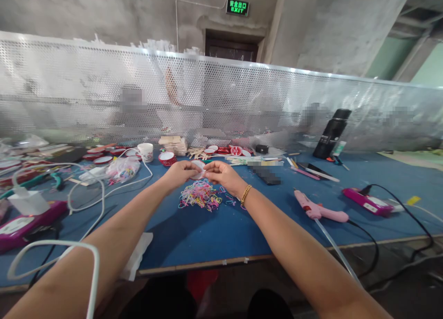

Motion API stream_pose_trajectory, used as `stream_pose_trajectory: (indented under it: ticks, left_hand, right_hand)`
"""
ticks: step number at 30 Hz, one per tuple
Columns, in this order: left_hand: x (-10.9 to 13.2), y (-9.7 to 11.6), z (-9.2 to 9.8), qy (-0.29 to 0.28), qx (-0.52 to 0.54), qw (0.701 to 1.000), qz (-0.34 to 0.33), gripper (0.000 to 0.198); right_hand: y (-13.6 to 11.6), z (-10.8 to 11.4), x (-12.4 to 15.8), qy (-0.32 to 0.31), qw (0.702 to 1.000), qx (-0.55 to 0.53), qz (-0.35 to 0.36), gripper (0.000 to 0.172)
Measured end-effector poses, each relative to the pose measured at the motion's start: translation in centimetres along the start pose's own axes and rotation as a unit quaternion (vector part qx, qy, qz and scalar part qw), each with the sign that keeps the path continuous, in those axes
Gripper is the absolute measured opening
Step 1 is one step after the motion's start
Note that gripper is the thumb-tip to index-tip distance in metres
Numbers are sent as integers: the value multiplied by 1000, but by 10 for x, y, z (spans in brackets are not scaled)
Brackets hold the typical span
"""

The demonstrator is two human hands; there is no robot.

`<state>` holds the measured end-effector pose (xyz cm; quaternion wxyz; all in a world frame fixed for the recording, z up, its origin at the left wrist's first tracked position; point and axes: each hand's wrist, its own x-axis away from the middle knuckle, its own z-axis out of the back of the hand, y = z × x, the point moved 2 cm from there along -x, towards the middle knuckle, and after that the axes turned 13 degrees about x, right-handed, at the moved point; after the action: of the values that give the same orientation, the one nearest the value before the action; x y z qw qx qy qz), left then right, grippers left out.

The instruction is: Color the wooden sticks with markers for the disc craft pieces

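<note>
Both hands meet over the middle of the blue table, holding one round white disc (pixel 198 170) between them. My left hand (pixel 179 175) grips its left edge, the fingers closed. On the opposite edge, my right hand (pixel 223 175) pinches it with thumb and fingers; a gold bracelet (pixel 245 194) circles that wrist. Just below lies a loose pile of small multicoloured rubber bands (pixel 200 195), with a few strays to its right. A stack of red-rimmed round lids (pixel 167 159) stands behind my left hand.
A pink glue gun (pixel 317 208) lies at right, near a magenta power strip (pixel 368 201). White cables (pixel 104 189) loop at left. A paper cup (pixel 146 153), wooden sticks (pixel 198 153) and a black bottle (pixel 332 134) stand or lie farther back, before a perforated metal screen (pixel 235 102).
</note>
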<state>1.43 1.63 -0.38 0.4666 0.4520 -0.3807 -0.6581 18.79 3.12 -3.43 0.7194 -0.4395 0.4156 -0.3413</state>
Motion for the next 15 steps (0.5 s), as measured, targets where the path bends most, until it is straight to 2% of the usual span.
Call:
stream_pose_trajectory:
  ticks: [3,9,15]
  left_hand:
    - [2,2,-1,-15,-2,1000,2,20]
    - [2,2,-5,-41,27,999,-2,13]
    - [-2,-3,-1,-5,15,1000,-22,13]
  right_hand:
    - [1,-1,-1,-3,1000,9,7,29]
    - [2,-3,-1,-6,1000,15,19,30]
    - [-1,-2,0,-1,1000,13,15,29]
